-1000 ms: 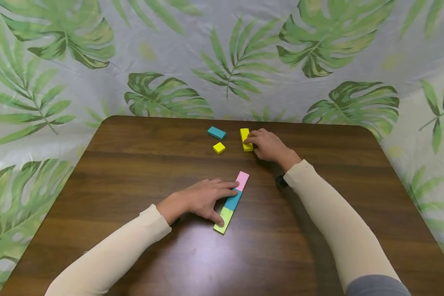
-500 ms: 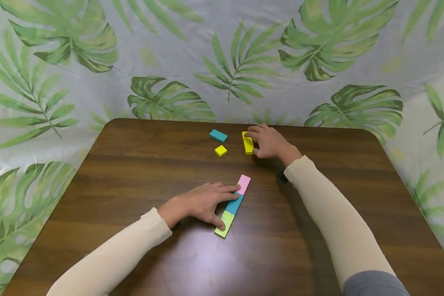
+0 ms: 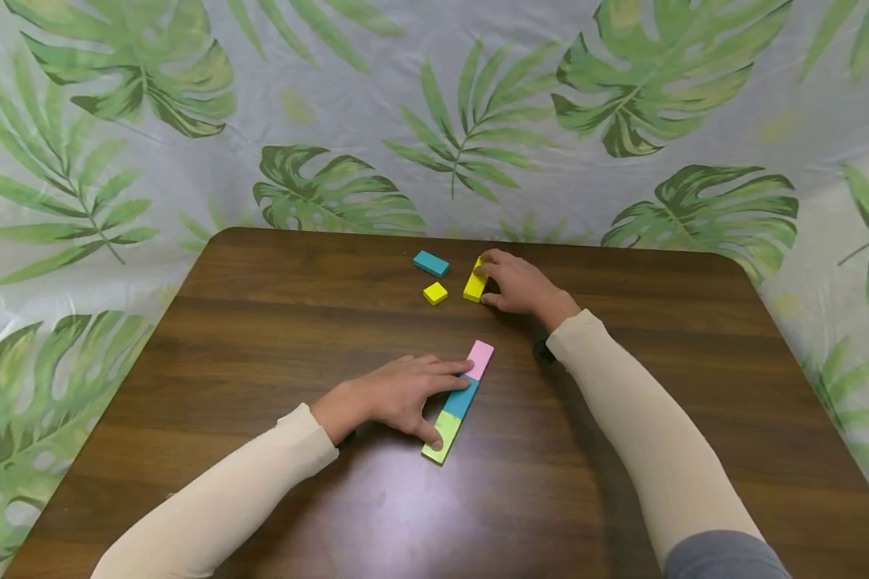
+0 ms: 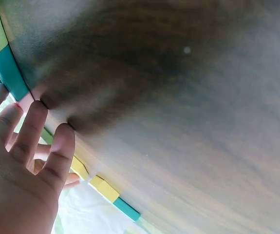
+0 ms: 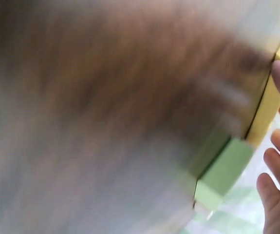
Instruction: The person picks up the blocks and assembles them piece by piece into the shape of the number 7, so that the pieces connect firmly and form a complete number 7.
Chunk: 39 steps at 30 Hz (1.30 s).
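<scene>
My left hand (image 3: pixel 398 396) lies over a straight row of flat blocks: a pink block (image 3: pixel 482 354), a blue block (image 3: pixel 461 402) and a light green block (image 3: pixel 443 428). Its thumb rests on the green one, and fingertips touch the row around the pink-blue joint. Near the far edge, my right hand (image 3: pixel 521 285) holds a long yellow block (image 3: pixel 474 287), thumb at the near end and fingers over the far end. In the right wrist view, the thumb meets that yellow block (image 5: pixel 266 114), and a green block (image 5: pixel 226 165) sits beside it, hidden by the hand in the head view.
A small yellow block (image 3: pixel 435 293) and a teal block (image 3: pixel 430 263) lie left of the right hand on the brown wooden table (image 3: pixel 297 322). Behind the table's far edge hangs a leaf-patterned cloth (image 3: pixel 348 96).
The right hand has turned the long yellow block, so its near end now points left toward the small yellow block. The left hand and its row stay in place.
</scene>
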Each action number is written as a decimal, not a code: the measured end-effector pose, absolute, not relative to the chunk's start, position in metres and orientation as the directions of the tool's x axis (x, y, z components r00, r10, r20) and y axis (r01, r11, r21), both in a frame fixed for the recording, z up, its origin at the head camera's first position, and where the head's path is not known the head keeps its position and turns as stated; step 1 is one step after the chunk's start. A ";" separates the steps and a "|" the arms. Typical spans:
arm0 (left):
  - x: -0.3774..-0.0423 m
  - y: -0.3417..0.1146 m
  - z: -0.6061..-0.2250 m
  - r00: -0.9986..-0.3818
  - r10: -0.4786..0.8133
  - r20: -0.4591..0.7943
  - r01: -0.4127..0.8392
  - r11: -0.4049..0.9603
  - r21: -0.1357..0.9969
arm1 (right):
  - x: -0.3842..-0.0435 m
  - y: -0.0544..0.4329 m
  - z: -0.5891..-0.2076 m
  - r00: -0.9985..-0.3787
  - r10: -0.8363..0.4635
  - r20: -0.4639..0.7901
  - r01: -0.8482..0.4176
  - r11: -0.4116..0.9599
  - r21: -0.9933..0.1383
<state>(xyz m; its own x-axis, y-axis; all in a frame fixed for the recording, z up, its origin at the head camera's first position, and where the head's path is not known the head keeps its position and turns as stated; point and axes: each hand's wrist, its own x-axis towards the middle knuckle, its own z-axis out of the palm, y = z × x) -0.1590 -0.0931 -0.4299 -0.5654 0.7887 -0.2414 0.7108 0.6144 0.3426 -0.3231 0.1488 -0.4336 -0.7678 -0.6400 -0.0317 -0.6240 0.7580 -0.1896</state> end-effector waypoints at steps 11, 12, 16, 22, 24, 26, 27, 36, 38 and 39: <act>-0.161 -0.095 -0.433 -0.563 0.791 -0.240 0.712 0.612 0.344 | -0.320 0.138 -0.437 -0.793 -0.605 -0.071 -0.571 0.778 -0.262; -0.161 -0.095 -0.433 -0.564 0.790 -0.240 0.712 0.612 0.344 | -0.320 0.138 -0.437 -0.795 -0.603 -0.068 -0.568 0.780 -0.262; -0.161 -0.095 -0.433 -0.563 0.791 -0.240 0.713 0.612 0.342 | -0.320 0.139 -0.438 -0.817 -0.572 -0.068 -0.533 0.795 -0.288; -0.160 -0.095 -0.432 -0.567 0.787 -0.245 0.707 0.617 0.345 | -0.322 0.142 -0.439 -0.857 -0.510 -0.074 -0.458 0.820 -0.344; -0.160 -0.095 -0.431 -0.568 0.786 -0.244 0.707 0.617 0.346 | -0.322 0.144 -0.439 -0.863 -0.500 -0.075 -0.447 0.823 -0.351; -0.160 -0.094 -0.432 -0.568 0.787 -0.241 0.708 0.616 0.345 | -0.322 0.147 -0.439 -0.867 -0.492 -0.078 -0.438 0.826 -0.354; -0.160 -0.094 -0.432 -0.568 0.788 -0.239 0.710 0.615 0.344 | -0.322 0.149 -0.439 -0.868 -0.490 -0.079 -0.435 0.828 -0.355; -0.160 -0.094 -0.431 -0.566 0.791 -0.234 0.709 0.611 0.352 | -0.323 0.174 -0.438 -0.858 -0.509 -0.062 -0.454 0.810 -0.370; -0.160 -0.095 -0.431 -0.567 0.790 -0.234 0.707 0.613 0.353 | -0.323 0.180 -0.437 -0.851 -0.521 -0.060 -0.465 0.803 -0.373; -0.160 -0.095 -0.431 -0.568 0.789 -0.233 0.705 0.613 0.356 | -0.323 0.182 -0.436 -0.848 -0.526 -0.061 -0.468 0.799 -0.379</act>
